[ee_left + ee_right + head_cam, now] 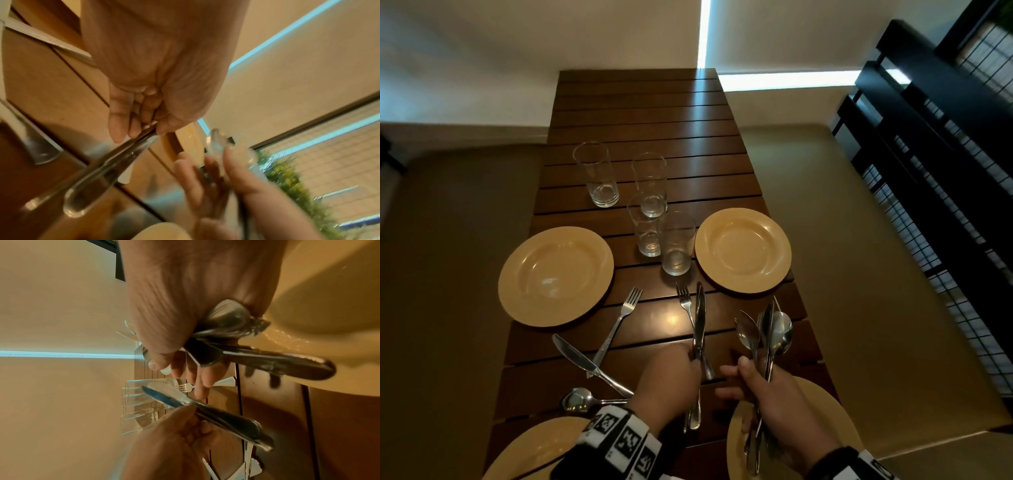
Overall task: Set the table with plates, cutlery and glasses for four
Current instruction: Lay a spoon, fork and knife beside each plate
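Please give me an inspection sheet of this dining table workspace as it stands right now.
Surface: dark slatted wooden table.
Job's things: four yellow plates, two near, two further out; four empty glasses clustered mid-table; fork, knife and spoon lying loose at near left.
Clutter: nothing seen.
Grippers: left hand holds a knife and fork; right hand grips a cutlery bundle.
Cables: nothing seen.
Surroundings: benches on both sides, black railing at right.

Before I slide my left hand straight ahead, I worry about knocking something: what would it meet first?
Likely the nearest glass. The left hand holds a knife and fork pointing at it; depth is unclear.
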`<state>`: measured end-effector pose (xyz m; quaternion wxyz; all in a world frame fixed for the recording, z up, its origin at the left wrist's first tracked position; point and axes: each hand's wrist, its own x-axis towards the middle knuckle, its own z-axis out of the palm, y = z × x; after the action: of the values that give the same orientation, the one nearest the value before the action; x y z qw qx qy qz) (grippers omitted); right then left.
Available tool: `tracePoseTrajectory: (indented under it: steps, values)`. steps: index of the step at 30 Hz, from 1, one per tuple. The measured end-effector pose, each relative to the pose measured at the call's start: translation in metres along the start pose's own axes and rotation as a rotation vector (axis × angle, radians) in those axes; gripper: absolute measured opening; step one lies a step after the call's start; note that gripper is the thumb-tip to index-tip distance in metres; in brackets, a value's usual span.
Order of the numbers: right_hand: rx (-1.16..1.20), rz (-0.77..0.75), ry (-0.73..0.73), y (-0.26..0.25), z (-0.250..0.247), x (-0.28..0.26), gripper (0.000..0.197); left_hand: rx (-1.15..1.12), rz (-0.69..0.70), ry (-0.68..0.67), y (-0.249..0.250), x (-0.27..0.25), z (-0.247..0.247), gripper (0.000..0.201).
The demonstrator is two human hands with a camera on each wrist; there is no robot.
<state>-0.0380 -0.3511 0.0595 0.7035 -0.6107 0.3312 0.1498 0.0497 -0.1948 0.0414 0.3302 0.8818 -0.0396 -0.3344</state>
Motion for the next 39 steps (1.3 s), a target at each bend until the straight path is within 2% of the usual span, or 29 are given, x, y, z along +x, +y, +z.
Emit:
tracePoseTrajectory:
  steps: [3, 6, 9, 13, 18, 20, 22, 24, 26, 27, 28, 30, 31, 33, 37, 39]
  values:
    - [0.058, 0.009, -0.029, -0.002, 0.007, 0.0, 0.032, -0.209, 0.023, -0.041, 0.012, -0.016, -0.018, 0.016]
    - [0.033, 0.008, -0.076, -0.008, 0.018, -0.002, 0.031, -0.322, 0.027, -0.085, 0.021, -0.026, -0.027, 0.015]
    - [-0.002, -0.012, -0.077, -0.013, 0.029, 0.001, 0.033, -0.377, 0.02, -0.104, 0.027, -0.031, -0.03, 0.015]
    - [0.133, 0.045, -0.15, -0.02, 0.044, 0.002, 0.034, -0.382, 0.001, -0.051, 0.023, -0.03, -0.041, 0.017]
    - [0.217, 0.012, -0.211, -0.029, 0.06, 0.006, 0.039, -0.295, 0.182, 0.103, 0.02, -0.035, -0.057, 0.014]
    - [0.231, -0.027, -0.211, -0.03, 0.066, 0.008, 0.049, -0.326, 0.225, 0.073, 0.021, -0.039, -0.061, 0.018]
    - [0.229, -0.095, -0.194, -0.034, 0.069, 0.01, 0.05, -0.357, 0.281, 0.019, 0.018, -0.045, -0.064, 0.024]
    - [0.22, -0.165, -0.169, -0.042, 0.069, 0.012, 0.047, -0.422, 0.299, 0.129, 0.011, -0.05, -0.067, 0.03]
    - [0.221, -0.22, -0.144, -0.054, 0.069, 0.014, 0.043, -0.648, 0.228, 0.256, 0.006, -0.055, -0.069, 0.024]
    - [0.229, -0.238, -0.131, -0.06, 0.069, 0.014, 0.039, -0.815, 0.145, 0.244, 0.005, -0.054, -0.07, 0.018]
    - [0.229, -0.26, -0.122, -0.068, 0.071, 0.015, 0.035, -0.98, 0.04, 0.16, 0.003, -0.052, -0.068, 0.019]
    - [0.195, -0.336, -0.119, -0.084, 0.077, 0.013, 0.03, -1.23, -0.137, -0.105, 0.0, -0.044, -0.062, 0.04]
    - [0.173, -0.382, -0.119, -0.091, 0.082, 0.013, 0.031, -1.315, -0.181, -0.235, 0.001, -0.041, -0.06, 0.048]
    - [0.137, -0.466, -0.096, -0.104, 0.093, 0.012, 0.027, -1.457, -0.196, -0.384, 0.008, -0.037, -0.057, 0.05]
    - [0.129, -0.576, -0.101, -0.119, 0.114, 0.007, 0.014, -1.664, -0.084, -0.419, 0.025, -0.031, -0.07, 0.052]
    - [0.09, -0.646, -0.099, -0.123, 0.121, 0.005, 0.015, -1.731, -0.018, -0.444, 0.031, -0.03, -0.079, 0.049]
